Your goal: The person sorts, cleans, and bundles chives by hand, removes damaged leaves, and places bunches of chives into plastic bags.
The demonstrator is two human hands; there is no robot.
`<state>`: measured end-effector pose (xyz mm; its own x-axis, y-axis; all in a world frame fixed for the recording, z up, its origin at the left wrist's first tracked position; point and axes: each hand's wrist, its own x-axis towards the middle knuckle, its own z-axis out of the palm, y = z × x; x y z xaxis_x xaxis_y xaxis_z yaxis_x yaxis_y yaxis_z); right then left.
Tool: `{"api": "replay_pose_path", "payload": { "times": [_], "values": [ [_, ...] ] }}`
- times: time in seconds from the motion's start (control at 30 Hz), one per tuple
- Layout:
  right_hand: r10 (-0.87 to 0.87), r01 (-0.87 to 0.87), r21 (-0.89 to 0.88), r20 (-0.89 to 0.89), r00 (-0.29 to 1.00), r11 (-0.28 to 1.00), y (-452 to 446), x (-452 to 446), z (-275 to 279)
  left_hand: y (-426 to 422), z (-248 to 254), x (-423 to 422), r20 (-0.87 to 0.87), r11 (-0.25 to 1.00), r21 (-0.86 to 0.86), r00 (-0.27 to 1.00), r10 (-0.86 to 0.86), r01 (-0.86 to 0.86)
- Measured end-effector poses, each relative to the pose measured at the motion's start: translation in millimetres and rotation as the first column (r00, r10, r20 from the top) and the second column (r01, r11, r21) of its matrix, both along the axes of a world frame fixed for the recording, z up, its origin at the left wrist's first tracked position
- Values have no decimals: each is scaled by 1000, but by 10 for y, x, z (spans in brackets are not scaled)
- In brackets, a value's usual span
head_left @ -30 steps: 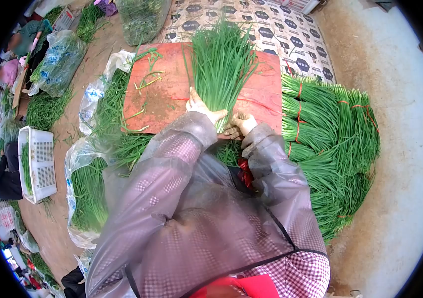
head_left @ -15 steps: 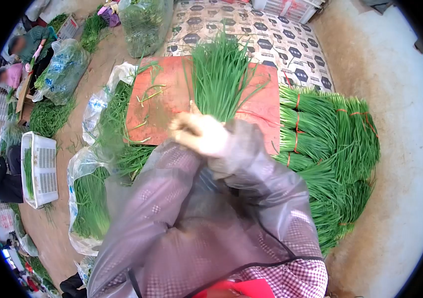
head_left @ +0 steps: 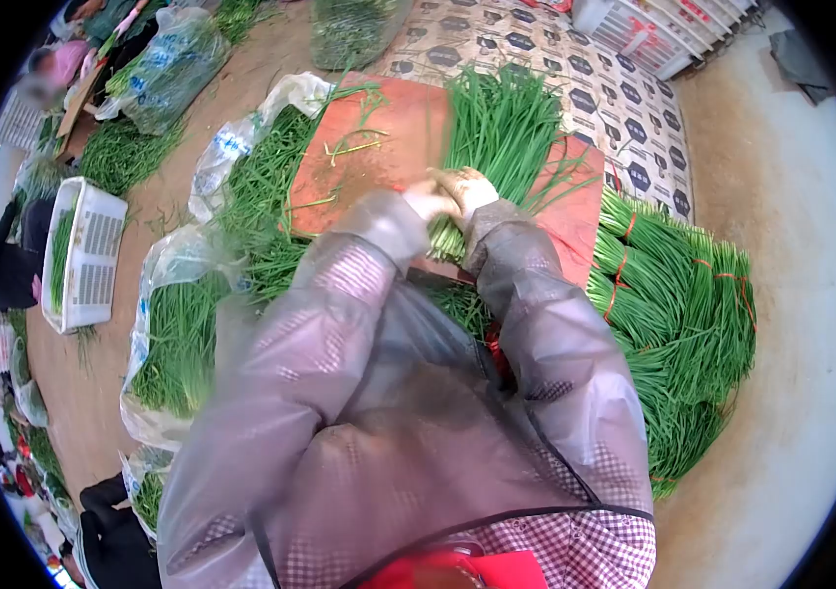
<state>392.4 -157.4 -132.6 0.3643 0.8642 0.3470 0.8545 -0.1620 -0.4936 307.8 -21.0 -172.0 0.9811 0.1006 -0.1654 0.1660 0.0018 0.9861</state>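
Note:
A bunch of long green garlic chives [head_left: 504,133] lies across a red board [head_left: 364,137], its pale cut stem ends toward me. My right hand [head_left: 474,190] is closed around the bunch near those ends. Close against it, my left hand [head_left: 430,200] is at the left side of the stems, fingers drawn together; what they pinch is hidden. A small red spot shows beside the left wrist, too small to name. Loose chive scraps lie on the board's left part.
Bundles of chives tied with red bands [head_left: 668,285] are stacked at right, beside the wall. Open plastic bags of chives [head_left: 182,344] stand at left. A white crate [head_left: 94,257] and other people are farther left; stacked white crates [head_left: 634,37] are at the back.
My hands, crossed together in front of the chives before, have moved onto the stems. The bunch's stem ends now show below them. The whole view has shifted and turned slightly.

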Motion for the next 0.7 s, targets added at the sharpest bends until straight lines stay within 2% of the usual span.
{"api": "replay_pose_path", "payload": {
  "times": [0.07,0.1,0.13,0.17,0.23,0.3,0.37,0.43,0.5,0.57,0.67,0.7],
  "values": [
    [-66,88,-175,128,990,981,63,-56,71,202,531,-106,-85,952,-306,996,1,-27],
    [-55,77,-172,131,990,982,56,-77,33,280,839,-185,-248,954,-209,955,161,-215],
    [-86,105,-92,196,977,990,47,-81,-46,465,943,-279,-106,932,-319,984,143,-170],
    [-114,120,-6,256,960,993,46,-69,-111,612,1032,-414,-99,930,-314,981,170,-193],
    [-109,129,-128,151,982,983,37,0,-122,897,1693,-885,-78,961,-199,981,179,-191],
    [-103,116,-339,56,993,934,67,5,52,1243,2046,-1526,134,986,-81,978,158,-148],
    [-70,89,-277,80,994,957,4,101,-116,1673,2257,-2398,183,962,62,950,252,-267],
    [32,-21,-205,49,998,979,-56,176,-153,1903,2443,-3425,206,873,90,866,455,-480],
    [108,-110,-124,-29,994,986,-93,211,-115,2073,2335,-4522,164,660,123,672,723,-741],
    [146,-150,-171,-34,989,974,-105,289,-82,2023,2094,-5484,73,399,73,404,912,-914],
    [172,-210,-157,-228,958,965,103,324,66,2000,1324,-6816,-5,190,177,192,981,-966],
    [134,-168,-208,-167,977,963,274,265,159,1891,1197,-7047,-50,151,244,143,988,-958]
  ]
}}
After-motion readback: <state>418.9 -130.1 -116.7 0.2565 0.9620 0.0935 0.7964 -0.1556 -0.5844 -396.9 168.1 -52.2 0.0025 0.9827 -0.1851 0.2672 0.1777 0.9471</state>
